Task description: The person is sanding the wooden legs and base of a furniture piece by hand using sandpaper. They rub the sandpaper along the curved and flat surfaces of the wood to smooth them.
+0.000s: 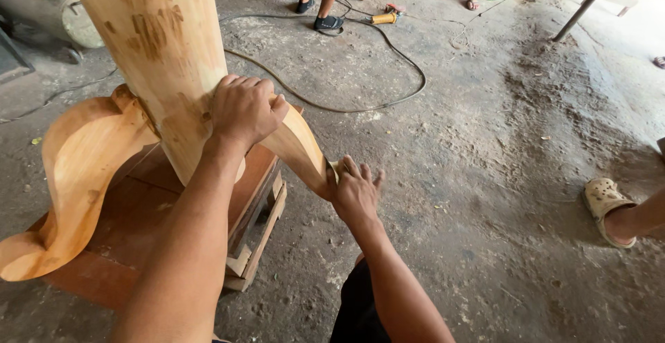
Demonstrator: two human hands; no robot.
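1. The left hand (pixel 244 109) lies at centre left of the frame, palm down and fingers curled over the top of a curved wooden leg (pixel 299 145) where it meets the wooden post (pixel 156 52); its grip is a flat press on the wood rather than a closed fist.
2. The right hand (pixel 355 192) sits just right of centre and lower, at the outer end of that same curved leg; the fingers are spread and a small pale piece, perhaps sandpaper, shows between hand and wood, though what it is I cannot tell for sure; the grip is loose and part open against the leg's tip.
3. The post rises out of the upper left of the frame, pale and blotched with darker marks; a second curved leg (pixel 73 177) sweeps down towards the lower left corner.
4. The whole piece stands on a reddish wooden base (pixel 131 246) in the lower left, which rests on the dusty concrete floor (pixel 485 177).
5. A hose (pixel 360 104) loops over the floor at upper centre; a small orange tool (pixel 383 18) lies near its far end.
6. Other people's feet show at the top edge; a foot in a pale clog (pixel 606 208) comes in at the right edge.
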